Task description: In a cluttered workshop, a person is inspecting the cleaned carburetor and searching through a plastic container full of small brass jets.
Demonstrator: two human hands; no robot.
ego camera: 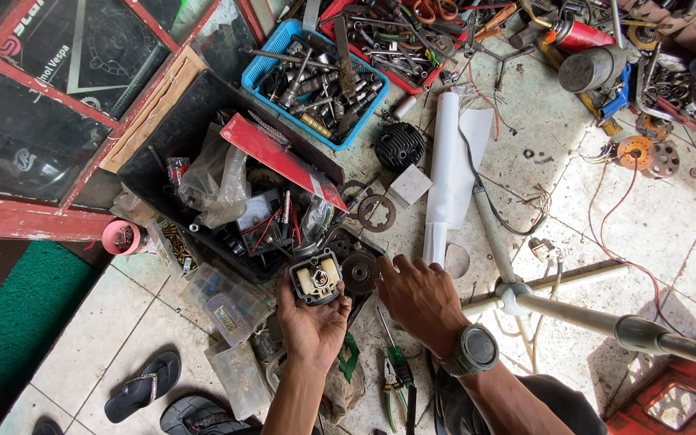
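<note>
While the left hand cups a small dark motor part with a pale face, its fingers clamped around the housing from below, the right hand hovers just beside it, fingers loosely apart and holding nothing, reaching toward a round toothed disc on the tiled floor. A grey watch sits on the right wrist. Far of the hands lies a black box stuffed with wires and plastic bags, and farther still a blue basket of tools (sockets and wrenches, mostly). Green-handled pliers lie near, and black sandals rest at the near left.
</note>
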